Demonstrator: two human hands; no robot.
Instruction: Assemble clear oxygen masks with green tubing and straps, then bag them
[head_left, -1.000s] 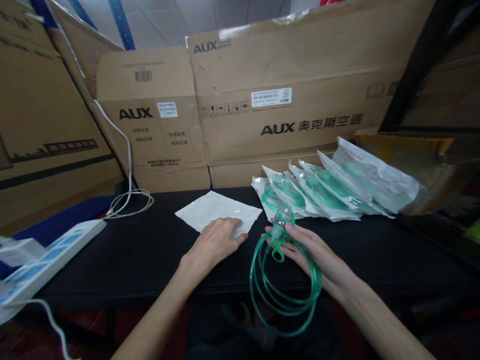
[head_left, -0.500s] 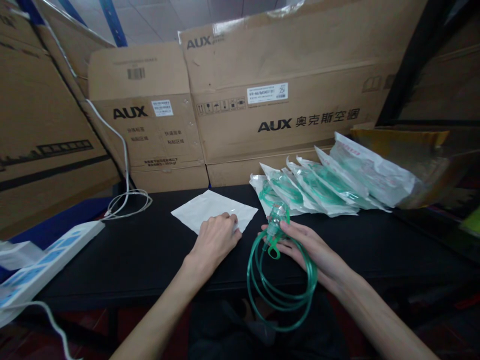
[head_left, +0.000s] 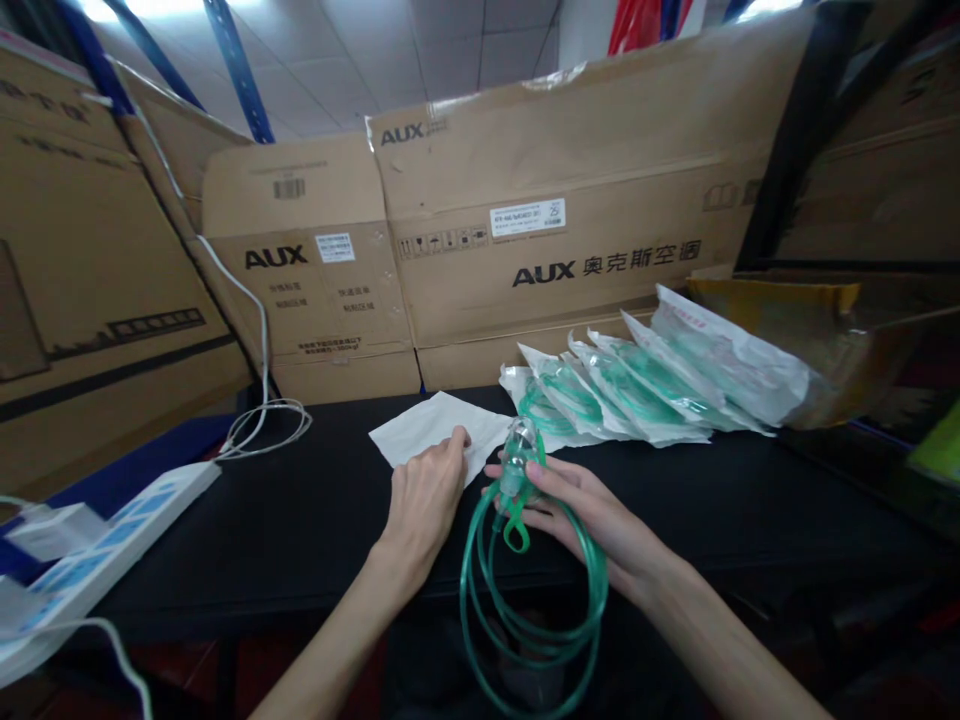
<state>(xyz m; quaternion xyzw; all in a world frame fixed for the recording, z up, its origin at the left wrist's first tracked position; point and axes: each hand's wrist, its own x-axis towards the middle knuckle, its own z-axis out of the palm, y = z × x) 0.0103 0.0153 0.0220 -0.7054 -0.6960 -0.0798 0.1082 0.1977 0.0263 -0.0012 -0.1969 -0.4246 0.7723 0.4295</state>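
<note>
My right hand (head_left: pixel 600 512) holds a clear breathing mask (head_left: pixel 520 442) with a green loop, its thumb on top and fingers beneath. Coiled green tubing (head_left: pixel 598 585) hangs from this hand past the table's front edge. To the left, a flat white pouch (head_left: pixel 424 428) lies on the black table. My left hand (head_left: pixel 426 500) is closed at the pouch's near right edge, its fingers curled and partly hidden; the edge appears pinched in them. The mask is close to the pouch's right corner.
Several sealed pouches with green tubing (head_left: pixel 630 385) lean in a row at the back right, beside an open cardboard box (head_left: pixel 780 300). Tall cardboard sheets (head_left: pixel 465 290) stand behind the table. At left are a white power strip (head_left: pixel 142 530) and a looped white cable (head_left: pixel 264 350).
My right hand has brought the mask and tubing left and slightly nearer, closer to my left hand. The left hand stays at the pouch, which has turned slightly. The camera view has tilted up.
</note>
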